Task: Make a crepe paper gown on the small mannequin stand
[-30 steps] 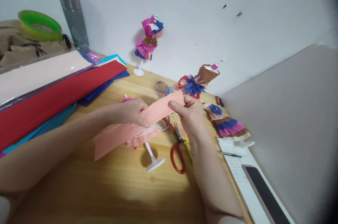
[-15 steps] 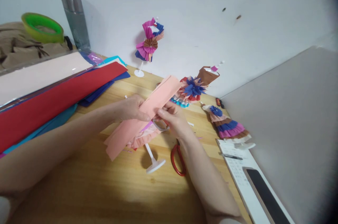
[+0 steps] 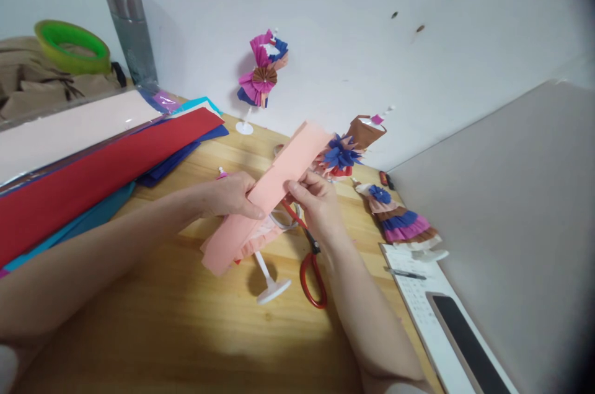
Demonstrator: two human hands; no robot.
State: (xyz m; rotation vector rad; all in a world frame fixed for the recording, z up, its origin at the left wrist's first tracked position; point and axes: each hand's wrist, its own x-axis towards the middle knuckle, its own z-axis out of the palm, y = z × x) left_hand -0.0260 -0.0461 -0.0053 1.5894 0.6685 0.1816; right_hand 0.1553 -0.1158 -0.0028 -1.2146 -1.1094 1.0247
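Observation:
A folded strip of peach crepe paper point(image 3: 283, 174) slants up to the right between my hands. My left hand point(image 3: 235, 196) grips its middle, thumb on top. My right hand point(image 3: 313, 199) pinches its right edge a little higher up. Under the strip lies a doll stand point(image 3: 274, 290) with a white base, its ruffled peach skirt point(image 3: 260, 239) partly covered. Red-handled scissors point(image 3: 313, 276) rest on the table beside my right wrist. The strip's far end overlaps a standing doll's dress with a blue paper flower point(image 3: 343, 153).
Stacked coloured paper point(image 3: 111, 180) fills the left, with a grey bottle point(image 3: 132, 35) and a tape roll point(image 3: 72, 47) behind. A magenta paper dress point(image 3: 258, 81) stands by the wall. At right are a layered dress point(image 3: 404, 220), a pen point(image 3: 406, 274) and a phone point(image 3: 471, 341).
The peach strip has shifted up and to the right. My right hand has moved slightly right along with it, and more of the scissors now shows.

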